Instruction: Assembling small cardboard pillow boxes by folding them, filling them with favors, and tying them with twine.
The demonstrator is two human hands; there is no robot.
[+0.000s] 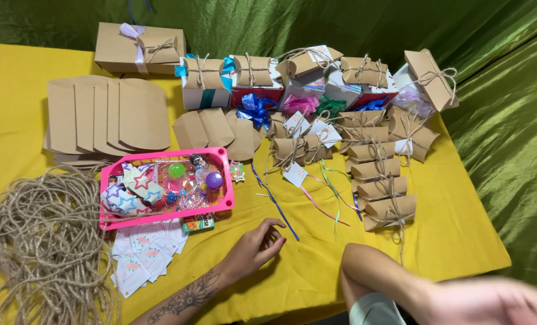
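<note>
Where yellow cloth (316,265) covers table, green drape (340,24) behind; left hand (256,244) fingers loosely curled, empty; right hand (491,301) blurred, unclear.

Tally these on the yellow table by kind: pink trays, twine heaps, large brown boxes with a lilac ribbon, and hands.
Pink tray: 1
Twine heap: 1
Large brown box with lilac ribbon: 1
Hands: 2, the left hand and the blurred right hand
Total: 5
</note>
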